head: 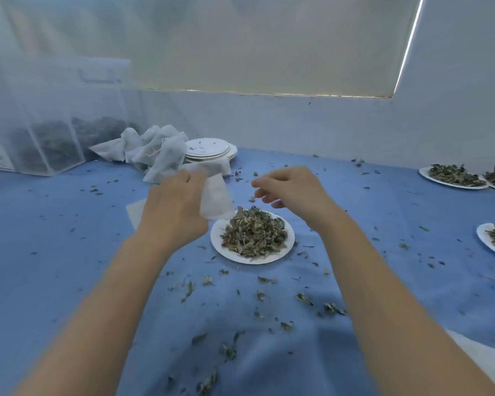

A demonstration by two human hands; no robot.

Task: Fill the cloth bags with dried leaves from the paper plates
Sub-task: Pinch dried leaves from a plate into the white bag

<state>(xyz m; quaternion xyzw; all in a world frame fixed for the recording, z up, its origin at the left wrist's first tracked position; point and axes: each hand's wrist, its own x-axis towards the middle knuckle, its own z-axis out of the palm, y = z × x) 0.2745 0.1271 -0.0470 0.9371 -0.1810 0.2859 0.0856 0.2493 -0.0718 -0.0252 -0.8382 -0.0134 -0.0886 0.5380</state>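
The left hand point(175, 207) grips a small white cloth bag point(216, 198), fingers curled round its upper part, so the bag hangs down and slightly rightward from the fist. Its long axis runs from about 11 o'clock at the hand to 5 o'clock at its free end, which sits just above the far-left rim of the paper plate point(252, 238). Whether the bag's mouth is open cannot be told; the cloth is blurred.

The right hand point(292, 190) hovers empty at roughly 3 o'clock from the bag, its fingers point(265, 192) loosely curled and pointing left toward it — apart from the cloth, not touching. The pile of dried leaves point(255, 232) lies at about 6 o'clock from those fingertips, directly below them.

That is the relation the next move likely turns on: the right hand is nearer both the leaves and the bag's free side, so it seems placed either to spread the mouth or to drop down for a pinch of leaves — while the left holds the bag steady.

More cloth bags point(152, 150) lie heaped at 11 o'clock beside a stack of plates point(209, 150).
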